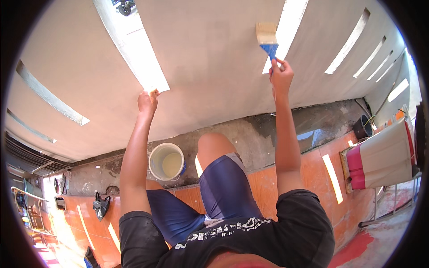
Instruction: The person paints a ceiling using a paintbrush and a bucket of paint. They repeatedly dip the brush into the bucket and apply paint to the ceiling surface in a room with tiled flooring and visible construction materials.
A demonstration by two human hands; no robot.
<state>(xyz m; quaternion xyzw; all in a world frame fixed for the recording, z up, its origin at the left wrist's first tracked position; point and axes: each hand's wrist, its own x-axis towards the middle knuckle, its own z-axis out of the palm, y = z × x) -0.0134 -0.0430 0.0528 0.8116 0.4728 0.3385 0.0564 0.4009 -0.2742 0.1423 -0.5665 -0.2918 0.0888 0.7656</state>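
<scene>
In my right hand (281, 76) is the handle of a wide flat paintbrush (267, 38), with a blue handle and pale bristles. The bristles point up against the whitish wall (201, 102), beside a tall bright slot (291, 27). My left hand (148, 101) is closed, its fingers curled at the bottom edge of another slot (140, 51) in the same wall. Below, between my left forearm and my bent knee, a white bucket (155, 157) stands with pale liquid inside.
A rough concrete strip (250, 138) with a wet patch runs along the wall's foot, bordering orange floor tiles (313, 174). A black pot (362, 127) and a cloth-covered stand (386, 156) are at the right. A black bag (101, 206) lies at the left.
</scene>
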